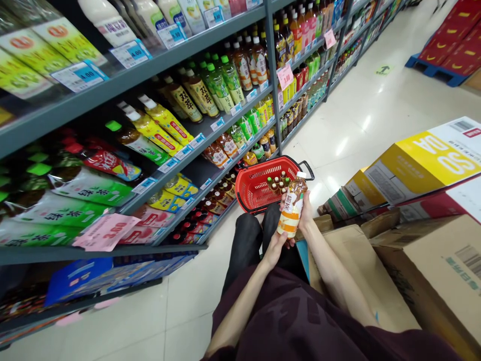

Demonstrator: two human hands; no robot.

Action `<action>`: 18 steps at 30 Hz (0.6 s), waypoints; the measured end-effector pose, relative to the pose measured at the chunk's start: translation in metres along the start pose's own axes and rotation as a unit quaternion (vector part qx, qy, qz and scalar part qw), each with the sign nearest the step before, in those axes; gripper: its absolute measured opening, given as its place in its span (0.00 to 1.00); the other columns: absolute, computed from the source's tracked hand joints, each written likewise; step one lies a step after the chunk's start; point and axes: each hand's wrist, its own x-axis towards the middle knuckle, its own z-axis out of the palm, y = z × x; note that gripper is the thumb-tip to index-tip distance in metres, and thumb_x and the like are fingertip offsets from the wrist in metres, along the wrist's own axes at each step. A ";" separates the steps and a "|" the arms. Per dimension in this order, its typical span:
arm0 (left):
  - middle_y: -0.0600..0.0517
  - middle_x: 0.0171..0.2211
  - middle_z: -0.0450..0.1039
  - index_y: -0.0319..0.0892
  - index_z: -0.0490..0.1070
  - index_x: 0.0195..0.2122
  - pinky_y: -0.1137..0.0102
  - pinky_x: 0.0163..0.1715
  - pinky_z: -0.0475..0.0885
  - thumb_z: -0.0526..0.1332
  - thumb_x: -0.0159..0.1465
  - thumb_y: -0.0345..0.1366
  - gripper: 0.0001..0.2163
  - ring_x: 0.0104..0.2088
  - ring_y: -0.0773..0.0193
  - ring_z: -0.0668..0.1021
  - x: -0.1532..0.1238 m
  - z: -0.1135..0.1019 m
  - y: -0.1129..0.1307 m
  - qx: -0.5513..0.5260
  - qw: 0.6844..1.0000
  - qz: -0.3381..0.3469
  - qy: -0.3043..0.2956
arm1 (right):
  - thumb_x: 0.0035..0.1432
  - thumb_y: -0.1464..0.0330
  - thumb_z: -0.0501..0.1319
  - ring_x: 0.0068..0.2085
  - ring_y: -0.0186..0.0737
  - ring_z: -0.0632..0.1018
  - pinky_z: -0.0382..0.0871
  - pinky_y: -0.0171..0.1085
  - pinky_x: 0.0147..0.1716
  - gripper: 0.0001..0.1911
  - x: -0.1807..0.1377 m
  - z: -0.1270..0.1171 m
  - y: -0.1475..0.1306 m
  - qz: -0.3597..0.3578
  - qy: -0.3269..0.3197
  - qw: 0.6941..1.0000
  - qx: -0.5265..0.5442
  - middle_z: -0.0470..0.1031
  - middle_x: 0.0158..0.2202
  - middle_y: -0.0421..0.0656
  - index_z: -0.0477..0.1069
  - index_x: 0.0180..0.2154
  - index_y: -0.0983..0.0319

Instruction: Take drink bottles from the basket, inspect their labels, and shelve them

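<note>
A tea bottle [291, 210] with a white cap and an orange-and-white label is held tilted above my knees. My left hand [275, 246] grips it near the base, fingers partly hidden behind the bottle. Along its right side and upper part, my right hand [306, 210] is wrapped around it. Just beyond the bottle, a red plastic shopping basket [246, 175] rests on the floor. Several small bottles [278, 183] with brown or green caps stand inside it.
Drink shelves [165, 145] with price tags run along the left. Cardboard boxes [432, 260] and a yellow SODA carton [428, 155] are stacked close on my right. Farther off, red boxes sit on a blue pallet [432, 70]. Tiled floor [338, 125] stretches along the aisle.
</note>
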 end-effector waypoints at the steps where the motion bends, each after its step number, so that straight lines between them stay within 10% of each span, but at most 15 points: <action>1: 0.48 0.31 0.75 0.36 0.70 0.46 0.69 0.29 0.68 0.58 0.65 0.62 0.29 0.30 0.63 0.76 0.000 0.000 0.000 0.002 1.000 0.000 -0.001 | 0.53 0.37 0.63 0.28 0.41 0.80 0.80 0.40 0.28 0.36 0.000 0.000 0.000 0.001 0.000 1.000 -0.003 0.80 0.33 0.42 0.75 0.47 0.60; 18: 0.48 0.31 0.76 0.37 0.69 0.46 0.69 0.29 0.67 0.62 0.62 0.63 0.30 0.29 0.64 0.76 -0.003 0.006 0.006 -0.014 1.000 -0.010 -0.004 | 0.54 0.39 0.62 0.33 0.47 0.82 0.80 0.43 0.27 0.33 -0.003 0.005 -0.003 0.013 -0.001 1.000 0.007 0.80 0.33 0.45 0.74 0.45 0.60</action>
